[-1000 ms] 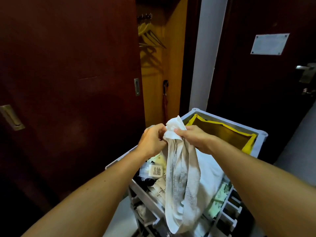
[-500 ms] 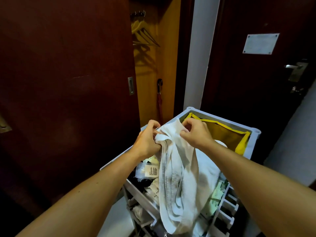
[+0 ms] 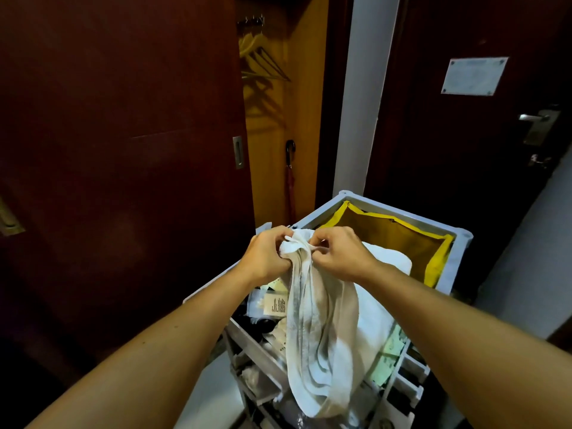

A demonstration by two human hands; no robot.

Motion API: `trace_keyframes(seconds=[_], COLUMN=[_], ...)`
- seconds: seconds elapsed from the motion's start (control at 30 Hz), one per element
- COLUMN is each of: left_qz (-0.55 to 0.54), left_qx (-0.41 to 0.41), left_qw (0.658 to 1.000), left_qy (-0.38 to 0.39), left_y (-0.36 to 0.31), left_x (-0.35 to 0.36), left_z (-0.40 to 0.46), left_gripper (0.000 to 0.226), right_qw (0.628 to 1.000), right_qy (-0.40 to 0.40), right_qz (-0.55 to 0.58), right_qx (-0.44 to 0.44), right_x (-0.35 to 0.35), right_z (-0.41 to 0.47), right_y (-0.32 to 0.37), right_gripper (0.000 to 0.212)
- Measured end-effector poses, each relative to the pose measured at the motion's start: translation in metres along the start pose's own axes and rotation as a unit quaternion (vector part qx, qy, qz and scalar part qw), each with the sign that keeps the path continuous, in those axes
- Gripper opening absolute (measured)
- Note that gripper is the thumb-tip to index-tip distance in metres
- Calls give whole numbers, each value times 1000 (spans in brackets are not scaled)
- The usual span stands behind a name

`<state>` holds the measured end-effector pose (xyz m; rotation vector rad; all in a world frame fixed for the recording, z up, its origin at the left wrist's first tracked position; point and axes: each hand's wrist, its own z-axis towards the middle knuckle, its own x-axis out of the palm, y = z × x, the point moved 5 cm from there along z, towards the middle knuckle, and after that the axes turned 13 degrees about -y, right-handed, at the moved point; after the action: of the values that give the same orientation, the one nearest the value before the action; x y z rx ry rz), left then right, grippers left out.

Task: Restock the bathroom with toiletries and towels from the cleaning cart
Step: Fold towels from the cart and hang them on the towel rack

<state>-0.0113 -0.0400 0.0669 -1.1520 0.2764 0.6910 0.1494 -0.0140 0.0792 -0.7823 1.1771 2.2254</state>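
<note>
A limp white cloth point(image 3: 318, 342) with grey streaks hangs in long folds above the grey cleaning cart point(image 3: 461, 258). My left hand point(image 3: 266, 258) grips its bunched top edge. Close beside it, my right hand point(image 3: 340, 255) pinches the same top edge. A folded white towel point(image 3: 390, 264) lies in the cart behind the hanging cloth. Small toiletry packets point(image 3: 272, 305) and pale green sachets point(image 3: 391, 348) lie in the cart's tray.
A yellow bag point(image 3: 436, 261) lines the far end of the cart. A dark sliding door point(image 3: 123, 150) fills the left, with an open closet point(image 3: 272, 125) holding hangers and an umbrella. On the right stands a dark door with a metal handle point(image 3: 535, 117).
My hands have drawn close together at the cloth's top and bunched its edge. The view has shifted slightly to the right, and the cloth still hangs over the cart.
</note>
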Motion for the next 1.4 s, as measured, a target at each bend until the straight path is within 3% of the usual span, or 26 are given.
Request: trace_keyframes(seconds=[0.4,0.53,0.7,0.87,0.93,1.1,1.23,1.4], left_qz=[13,13,-7,-7,-7,4,0,-4], left_qx=[5,1,-28,-26,-39,-38,-31,-30], left_qw=[1000,1000,999,999,999,999,999,1000], left_qy=[5,5,-19,-26,-24,-15,-14,-8], left_y=[-2,-4,-3,-5,-3,-2,2,13], left_x=[-4,-2,-3,-6,-7,-7,-5,-5], left_z=[-8,-10,-11,-10,-9,-7,-9,-11], left_gripper=[37,40,42,33,35,47,47,32], right_qw=[991,993,989,983,986,993,985,991], right_qy=[6,-2,-101,-163,-143,13,24,-3], right_qz=[102,86,37,60,77,109,146,56], right_qx=[90,87,101,67,46,48,92,122], right_x=[4,3,-1,-2,-1,9,10,12], right_z=[-4,-2,-1,-6,-7,-2,1,4], right_y=[2,6,12,20,20,17,7,-7], right_gripper=[35,16,17,17,16,24,12,10])
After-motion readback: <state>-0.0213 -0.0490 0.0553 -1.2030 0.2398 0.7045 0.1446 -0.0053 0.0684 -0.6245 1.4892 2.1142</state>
